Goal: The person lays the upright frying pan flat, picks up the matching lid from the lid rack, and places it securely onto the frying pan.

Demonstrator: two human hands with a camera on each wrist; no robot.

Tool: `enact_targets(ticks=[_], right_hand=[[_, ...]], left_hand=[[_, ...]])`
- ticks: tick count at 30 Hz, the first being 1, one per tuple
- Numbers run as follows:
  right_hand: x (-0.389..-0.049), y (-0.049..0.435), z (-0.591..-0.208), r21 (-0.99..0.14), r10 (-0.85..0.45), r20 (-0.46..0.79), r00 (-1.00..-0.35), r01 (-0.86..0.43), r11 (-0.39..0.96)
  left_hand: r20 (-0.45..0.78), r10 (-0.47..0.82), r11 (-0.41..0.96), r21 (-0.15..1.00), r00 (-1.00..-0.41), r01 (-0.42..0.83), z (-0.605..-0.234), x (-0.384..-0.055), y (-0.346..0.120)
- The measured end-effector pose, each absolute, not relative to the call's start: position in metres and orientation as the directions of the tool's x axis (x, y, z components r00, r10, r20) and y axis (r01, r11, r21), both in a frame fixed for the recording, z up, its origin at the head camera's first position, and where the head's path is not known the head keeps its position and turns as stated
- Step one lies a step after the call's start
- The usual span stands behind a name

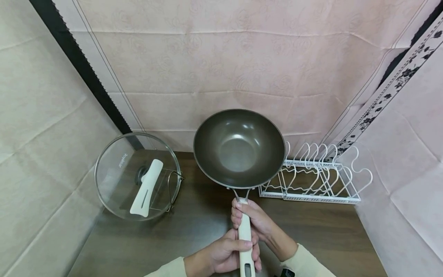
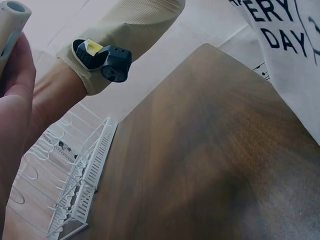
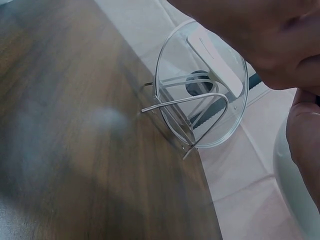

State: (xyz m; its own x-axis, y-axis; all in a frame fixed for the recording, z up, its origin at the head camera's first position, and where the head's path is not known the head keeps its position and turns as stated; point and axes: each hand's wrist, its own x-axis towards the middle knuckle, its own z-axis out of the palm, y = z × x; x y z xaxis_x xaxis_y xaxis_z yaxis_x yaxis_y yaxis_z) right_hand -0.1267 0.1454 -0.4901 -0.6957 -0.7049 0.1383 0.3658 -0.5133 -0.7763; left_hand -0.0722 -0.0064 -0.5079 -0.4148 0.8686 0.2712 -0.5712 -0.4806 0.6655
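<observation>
A dark-coated wok (image 1: 238, 150) with a long cream handle is held up over the table, its inside facing me. My right hand (image 1: 254, 217) grips the handle near the pan end, thumb laid along the top. Lower on the same handle, my left hand (image 1: 230, 252) holds it with the thumb across the front and fingers behind. In the left wrist view the handle's hollow end (image 2: 14, 10) shows above the left hand. Part of the wok's pale outer side (image 3: 295, 185) appears below the right hand in the right wrist view.
To the left, a glass lid (image 1: 115, 184) with a white handle leans upright in a wire stand (image 1: 169, 192). A white wire dish rack (image 1: 318, 198) stands at the back right. Cloth walls (image 1: 242, 57) enclose the brown wooden table (image 1: 138, 246).
</observation>
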Motion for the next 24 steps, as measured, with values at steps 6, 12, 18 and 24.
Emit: enact_targets(ticks=[6,12,18,24], right_hand=[[-0.126,0.146,-0.489,-0.774,-0.707,0.137,-0.694,0.37,-0.513],[-0.126,0.147,-0.489,-0.761,-0.719,0.15,-0.679,0.385,-0.522],[-0.127,0.147,-0.489,-0.748,-0.72,0.167,-0.673,0.389,-0.538],[-0.126,0.147,-0.49,-0.75,-0.715,0.167,-0.679,0.383,-0.539]], left_hand=[[0.275,0.887,-0.454,0.662,-0.371,-0.596,-0.511,-0.074,-0.009],[0.256,0.907,-0.415,0.668,-0.333,-0.618,-0.515,-0.076,-0.015],[0.199,0.938,-0.34,0.691,-0.284,-0.638,-0.514,-0.083,-0.034],[0.169,0.963,-0.267,0.724,-0.211,-0.636,-0.503,-0.092,-0.056]])
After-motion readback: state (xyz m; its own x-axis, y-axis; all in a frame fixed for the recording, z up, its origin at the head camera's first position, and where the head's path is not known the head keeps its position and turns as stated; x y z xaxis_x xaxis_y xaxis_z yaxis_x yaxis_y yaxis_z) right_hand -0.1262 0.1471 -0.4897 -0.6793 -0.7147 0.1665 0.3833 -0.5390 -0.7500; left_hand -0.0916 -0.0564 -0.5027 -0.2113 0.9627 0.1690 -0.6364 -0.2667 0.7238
